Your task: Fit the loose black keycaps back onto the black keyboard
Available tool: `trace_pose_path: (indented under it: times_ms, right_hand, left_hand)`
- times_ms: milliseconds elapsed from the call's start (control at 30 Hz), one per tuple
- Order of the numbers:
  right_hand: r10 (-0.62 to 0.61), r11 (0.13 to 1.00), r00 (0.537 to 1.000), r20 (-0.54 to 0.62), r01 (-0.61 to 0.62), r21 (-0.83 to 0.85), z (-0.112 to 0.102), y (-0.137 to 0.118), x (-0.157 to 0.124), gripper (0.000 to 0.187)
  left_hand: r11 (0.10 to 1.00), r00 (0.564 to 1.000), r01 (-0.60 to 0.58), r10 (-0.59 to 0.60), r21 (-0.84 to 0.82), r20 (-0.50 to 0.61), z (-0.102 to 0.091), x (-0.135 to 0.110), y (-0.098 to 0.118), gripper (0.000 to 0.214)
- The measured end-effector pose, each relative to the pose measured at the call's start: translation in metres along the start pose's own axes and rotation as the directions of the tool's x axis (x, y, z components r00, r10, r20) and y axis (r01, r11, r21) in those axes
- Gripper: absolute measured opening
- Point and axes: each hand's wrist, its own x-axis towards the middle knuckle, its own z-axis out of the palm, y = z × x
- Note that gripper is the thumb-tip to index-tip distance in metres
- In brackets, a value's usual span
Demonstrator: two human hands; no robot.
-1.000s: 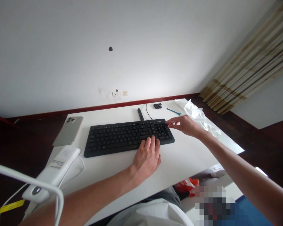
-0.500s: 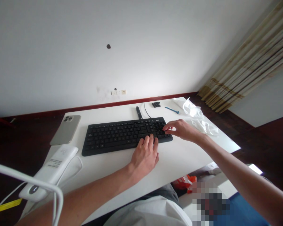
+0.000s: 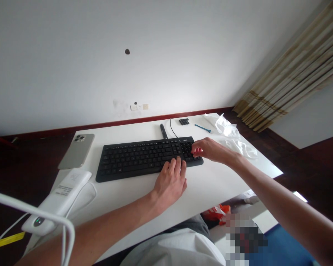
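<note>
A black keyboard [image 3: 138,157] lies across the middle of the white table [image 3: 211,181]. My left hand [image 3: 170,183] rests flat at the keyboard's near edge, its fingertips on the lowest keys right of centre. My right hand [image 3: 209,149] hovers over the number pad at the keyboard's right end, fingers bent down onto the keys. Neither hand holds anything.
A phone [image 3: 77,150] lies face down at the back left. A white power bank [image 3: 58,199] with a white cable sits at the front left. Behind the keyboard are a black stick [image 3: 163,130], a block of loose keycaps [image 3: 184,121], a blue tool [image 3: 202,128] and crumpled plastic [image 3: 230,135].
My right hand has slid from the number pad's far right corner toward its near left keys. My left hand has stayed put.
</note>
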Motion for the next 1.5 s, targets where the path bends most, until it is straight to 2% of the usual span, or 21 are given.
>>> trace_pose_path:
  times_ms: [200,333,433,600,700,800,1033,1200,1367,1500]
  right_hand:
    - [0.055,0.993,0.988,0.144,-0.069,0.097,-0.009,0.011,0.018,0.006]
    - [0.067,0.998,0.97,0.232,-0.068,-0.004,-0.014,0.015,0.028,0.004]
    - [0.118,0.988,0.963,0.241,-0.089,-0.128,-0.016,0.017,0.035,0.013]
    - [0.291,0.95,0.923,0.251,-0.248,-0.192,-0.015,0.022,0.044,0.036]
    - [0.394,0.906,0.891,0.225,-0.335,-0.258,-0.011,0.017,0.048,0.034]
    - [0.433,0.882,0.876,0.214,-0.362,-0.302,-0.008,0.007,0.052,0.028]
    - [0.426,0.885,0.87,0.248,-0.344,-0.313,-0.012,-0.003,0.057,0.027]
    - [0.378,0.904,0.884,0.276,-0.289,-0.315,-0.011,0.004,0.065,0.032]
    - [0.304,0.931,0.885,0.354,-0.198,-0.305,-0.009,0.012,0.079,0.037]
    - [0.244,0.961,0.886,0.395,-0.165,-0.223,-0.01,0.021,0.081,0.038]
  left_hand:
    - [1.0,1.0,-0.005,0.005,-0.002,0.016,0.0,0.001,-0.001,0.056]
    - [1.0,0.999,-0.008,0.008,0.001,0.031,-0.001,0.001,-0.002,0.056]
    - [1.0,0.999,-0.007,0.007,0.004,0.038,-0.002,0.001,-0.001,0.056]
    - [1.0,0.999,-0.007,0.007,-0.004,0.048,-0.001,0.002,-0.001,0.055]
    - [1.0,0.999,-0.003,0.003,-0.003,0.051,0.0,0.002,-0.001,0.056]
    - [1.0,0.999,-0.002,0.002,-0.001,0.049,0.0,0.003,0.0,0.056]
    - [1.0,0.999,0.006,-0.007,0.02,0.04,0.001,0.003,0.002,0.056]
    - [0.999,0.999,0.011,-0.012,0.03,0.029,0.002,0.003,0.003,0.056]
    - [0.999,0.999,0.027,-0.028,0.03,0.031,0.001,0.005,0.005,0.057]
    - [0.998,0.999,0.04,-0.041,0.039,0.027,0.0,0.007,0.007,0.056]
